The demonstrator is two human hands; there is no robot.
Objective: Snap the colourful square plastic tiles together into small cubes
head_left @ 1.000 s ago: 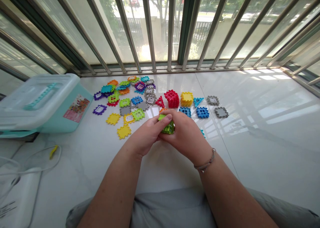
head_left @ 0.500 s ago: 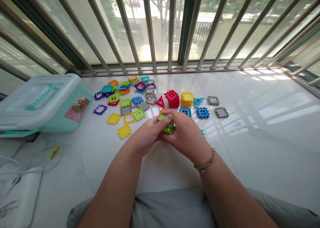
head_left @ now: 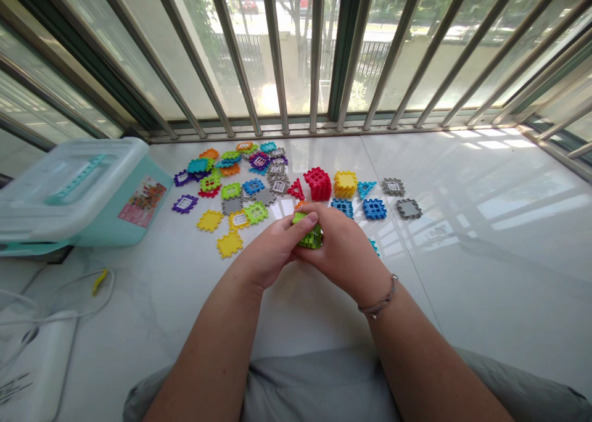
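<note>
Both hands meet over the white floor and grip a small green cube (head_left: pixel 311 237) built of interlocking plastic tiles. My left hand (head_left: pixel 272 252) pinches it from the left with the thumb lying across its top. My right hand (head_left: pixel 345 249) wraps it from the right and hides its far side. Just beyond stand a red cube (head_left: pixel 317 183) and a yellow cube (head_left: pixel 345 184). Flat blue tiles (head_left: pixel 374 208), grey tiles (head_left: pixel 409 208) and a blue triangle (head_left: pixel 367 188) lie to the right of them.
Several loose coloured tiles (head_left: pixel 231 181) are scattered at the back left. A teal storage box with a clear lid (head_left: pixel 78 190) sits at the left. A white device with cables (head_left: pixel 41 348) lies at the lower left. Window bars (head_left: pixel 277 58) close off the far side.
</note>
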